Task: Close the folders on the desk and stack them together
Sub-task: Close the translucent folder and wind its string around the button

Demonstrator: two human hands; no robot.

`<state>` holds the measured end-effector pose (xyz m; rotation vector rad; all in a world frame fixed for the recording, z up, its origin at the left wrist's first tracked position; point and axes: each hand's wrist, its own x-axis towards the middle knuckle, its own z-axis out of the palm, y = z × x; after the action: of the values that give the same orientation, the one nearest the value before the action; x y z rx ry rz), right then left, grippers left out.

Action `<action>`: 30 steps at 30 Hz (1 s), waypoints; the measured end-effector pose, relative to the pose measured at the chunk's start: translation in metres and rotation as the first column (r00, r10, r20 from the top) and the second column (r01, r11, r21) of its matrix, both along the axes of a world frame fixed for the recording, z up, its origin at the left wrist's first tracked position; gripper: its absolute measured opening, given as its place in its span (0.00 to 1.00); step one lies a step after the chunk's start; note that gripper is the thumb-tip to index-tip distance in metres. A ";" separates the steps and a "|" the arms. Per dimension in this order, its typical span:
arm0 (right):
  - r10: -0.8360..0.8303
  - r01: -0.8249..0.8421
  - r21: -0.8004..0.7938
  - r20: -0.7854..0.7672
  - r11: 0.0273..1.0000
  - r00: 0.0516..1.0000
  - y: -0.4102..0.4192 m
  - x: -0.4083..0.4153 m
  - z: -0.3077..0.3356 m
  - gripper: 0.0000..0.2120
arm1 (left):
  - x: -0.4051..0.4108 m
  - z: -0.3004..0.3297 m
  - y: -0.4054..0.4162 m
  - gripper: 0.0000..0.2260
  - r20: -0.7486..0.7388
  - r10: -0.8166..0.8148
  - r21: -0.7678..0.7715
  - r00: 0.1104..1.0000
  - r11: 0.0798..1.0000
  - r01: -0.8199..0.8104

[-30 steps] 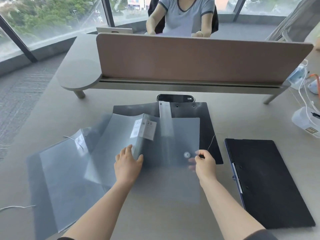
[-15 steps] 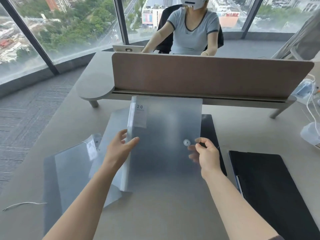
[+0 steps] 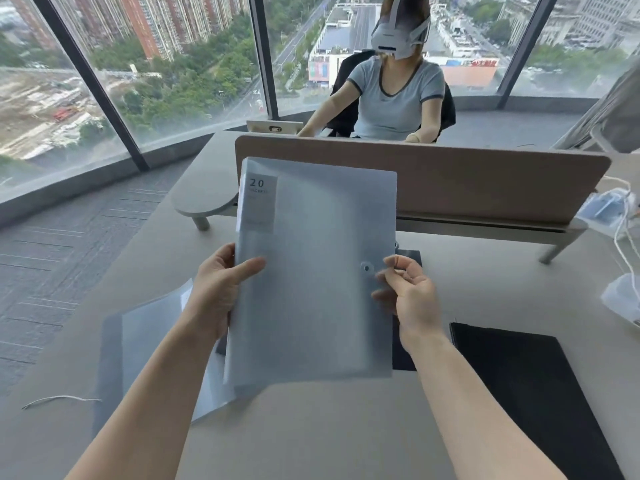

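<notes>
Translucent grey folder (image 3: pixel 311 271) shut, gripped by left hand (image 3: pixel 216 292), right hand (image 3: pixel 412 296)

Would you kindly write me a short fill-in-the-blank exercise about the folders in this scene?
1. The translucent folder held up off the desk is gripped by ____ hands.
2. Its label shows the number ____.
3. The left hand grips the folder's ____ edge.
4. The folder lying closed to the right on the desk is ____ in colour.

Missing words: both; 20; left; black

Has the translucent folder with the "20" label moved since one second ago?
Yes. The translucent folder, closed now, has been lifted off the desk; it overlaps the brown divider panel, held by the left hand and right hand.
</notes>
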<state>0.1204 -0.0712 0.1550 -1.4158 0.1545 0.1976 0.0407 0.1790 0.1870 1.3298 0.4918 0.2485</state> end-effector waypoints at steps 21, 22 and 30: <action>0.291 -0.408 -0.283 -0.374 0.868 0.880 -0.089 -0.033 -0.112 0.17 | -0.007 -0.160 -0.060 0.09 -0.356 -0.195 -0.340 0.914 0.938 0.067; 0.311 -0.442 -0.298 -0.398 0.846 0.863 -0.090 -0.035 -0.119 0.17 | -0.011 -0.168 -0.060 0.09 -0.377 -0.191 -0.342 0.906 0.938 0.055; 0.370 -0.641 -0.527 -0.534 0.558 0.761 -0.088 -0.038 -0.151 0.15 | -0.029 -0.197 -0.054 0.09 -0.485 -0.114 -0.296 0.867 0.954 -0.040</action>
<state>0.0828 -0.1592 0.0044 -2.1550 0.1110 1.0049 0.0117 0.1255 -0.0103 1.0966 0.9026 -0.2101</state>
